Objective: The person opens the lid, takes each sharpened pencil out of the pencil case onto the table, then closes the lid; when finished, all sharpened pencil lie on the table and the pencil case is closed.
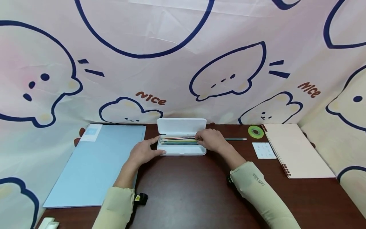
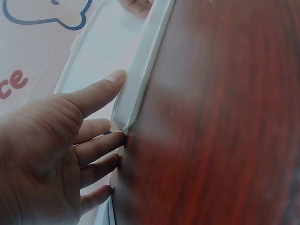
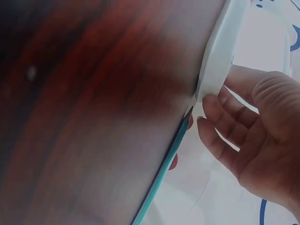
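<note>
A white pencil case (image 1: 180,151) stands at the back of the table with its lid (image 1: 181,126) raised. Several coloured pencils (image 1: 178,141) lie lengthwise inside it. My left hand (image 1: 144,151) holds the case's left end, thumb on the front rim (image 2: 132,91) and index finger near the back corner. The right hand (image 1: 211,140) reaches into the right end, its fingertips bent onto the pencils' ends; how many it grips is hidden. A teal pencil (image 3: 164,168) lies on the table just right of the case, its dark point toward the case.
A large light-blue folder (image 1: 105,168) with a white label (image 1: 91,132) lies left. To the right are a green kiwi-patterned disc (image 1: 255,132), a small white sheet (image 1: 263,150) and a spiral notebook (image 1: 298,151). A white object (image 1: 48,223) sits at bottom left. A printed cloth hangs behind.
</note>
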Demonstrator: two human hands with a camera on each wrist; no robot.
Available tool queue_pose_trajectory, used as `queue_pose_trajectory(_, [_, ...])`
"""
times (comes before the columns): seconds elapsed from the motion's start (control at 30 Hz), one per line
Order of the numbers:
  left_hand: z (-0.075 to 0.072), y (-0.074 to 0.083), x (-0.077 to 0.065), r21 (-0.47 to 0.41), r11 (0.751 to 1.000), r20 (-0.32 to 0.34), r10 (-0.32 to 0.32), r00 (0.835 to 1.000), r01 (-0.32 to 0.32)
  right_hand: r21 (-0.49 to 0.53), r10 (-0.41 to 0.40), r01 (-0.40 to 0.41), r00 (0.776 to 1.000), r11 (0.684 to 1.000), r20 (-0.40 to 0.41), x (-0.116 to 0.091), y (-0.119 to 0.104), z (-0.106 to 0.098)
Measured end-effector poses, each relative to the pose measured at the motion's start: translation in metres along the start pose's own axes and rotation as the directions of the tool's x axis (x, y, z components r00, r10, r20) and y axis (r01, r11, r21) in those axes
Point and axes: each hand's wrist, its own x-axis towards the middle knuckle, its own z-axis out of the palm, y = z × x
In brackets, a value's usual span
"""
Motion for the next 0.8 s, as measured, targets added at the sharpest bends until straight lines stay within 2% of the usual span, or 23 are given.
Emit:
queue_pose_trajectory(0.37, [-0.0018,-0.0005,-0.0024,0.000,1.000,-0.013,0.006,1.000,-0.006,-0.074,-0.005,0.003,1.000,0.997,-0.016,-0.0014,-0.0075,0.0012])
queue_pose_trajectory(0.8, [-0.0015,-0.0013,-0.0027,0.002,1.000,-0.006,0.010,1.000,-0.010,-0.190,-0.061,0.045,0.995,0.981,-0.076,-0.0001,-0.0095,0.0028])
